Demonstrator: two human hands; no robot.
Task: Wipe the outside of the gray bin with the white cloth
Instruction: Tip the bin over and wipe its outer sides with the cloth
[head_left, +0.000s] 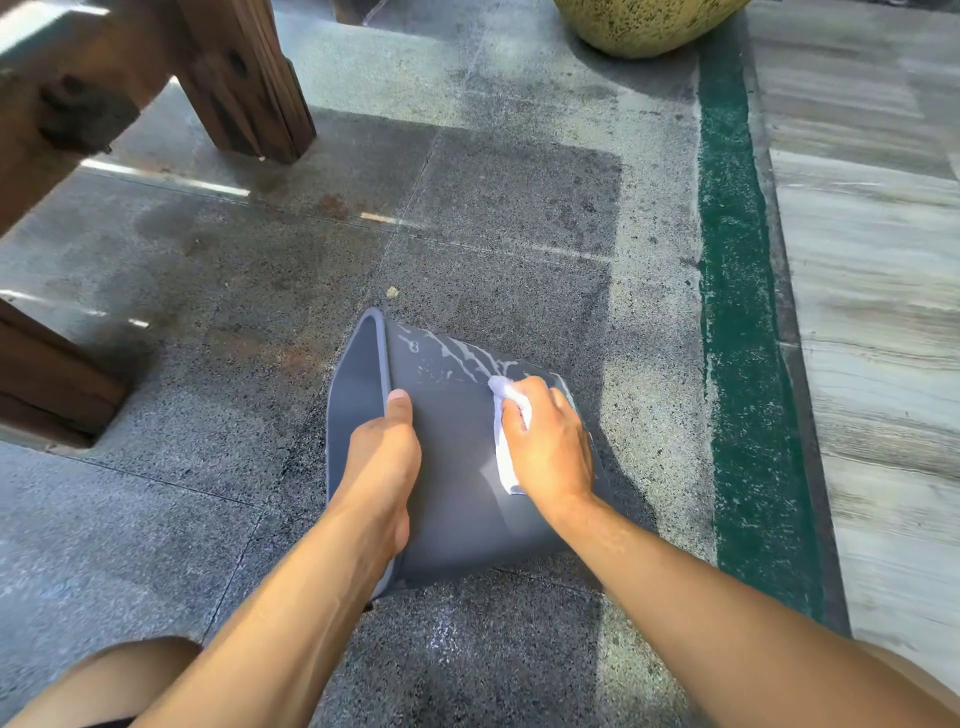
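Note:
The gray bin (452, 467) lies on its side on the stone floor, its open mouth facing left. White streaks mark its upper outer wall near the far edge. My left hand (382, 462) grips the bin's rim, thumb on the outside wall and fingers hidden inside. My right hand (550, 441) presses the bunched white cloth (506, 431) against the bin's outer wall toward its base end. Part of the cloth is hidden under my palm.
A dark wooden post (244, 78) and beam stand at the upper left, with more wood (47, 379) at the left edge. A speckled yellow pot (644, 26) sits at the top. A green painted strip (737, 312) runs along the right. My knees show at the bottom corners.

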